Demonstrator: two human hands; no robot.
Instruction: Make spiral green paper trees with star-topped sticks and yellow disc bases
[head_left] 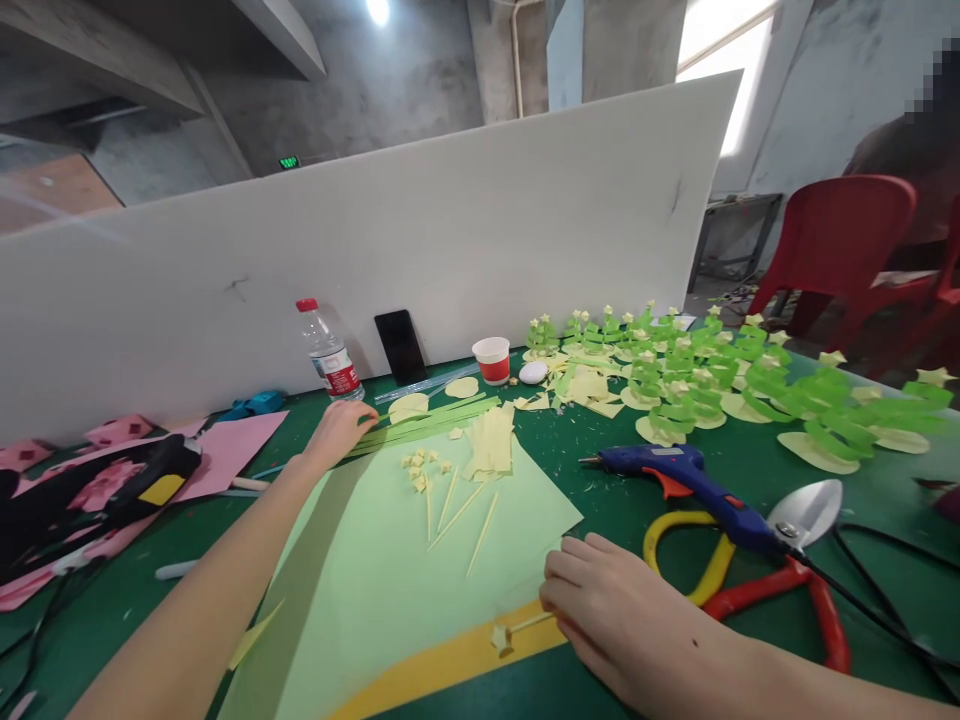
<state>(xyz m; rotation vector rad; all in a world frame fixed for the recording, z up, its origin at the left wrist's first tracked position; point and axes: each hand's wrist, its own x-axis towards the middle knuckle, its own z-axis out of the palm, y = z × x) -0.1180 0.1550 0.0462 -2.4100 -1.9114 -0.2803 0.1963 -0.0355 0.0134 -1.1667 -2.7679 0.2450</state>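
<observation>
My left hand point(339, 432) reaches to the far left edge of a pale green sheet, its fingertips pinched on the end of a green paper strip point(420, 428) in a bundle. My right hand point(611, 610) is closed around a thin pale yellow paper stick point(531, 623), with a small yellow paper star point(501, 640) at its outer end. The pale green sheet point(375, 560) overlaps a yellow-orange sheet point(427, 665). Between my hands lie several loose small stars point(421, 462), several thin yellow sticks point(484, 533) and a stack of pale yellow strips point(490, 442).
A blue glue gun point(667, 468) and big scissors point(814, 590) with red and yellow handles lie at right. Behind stand several green paper trees point(679, 395), a paper cup point(492, 362), phone point(401, 346) and bottle point(330, 350). Pink paper point(240, 445) lies left; a white board point(450, 230) closes the back.
</observation>
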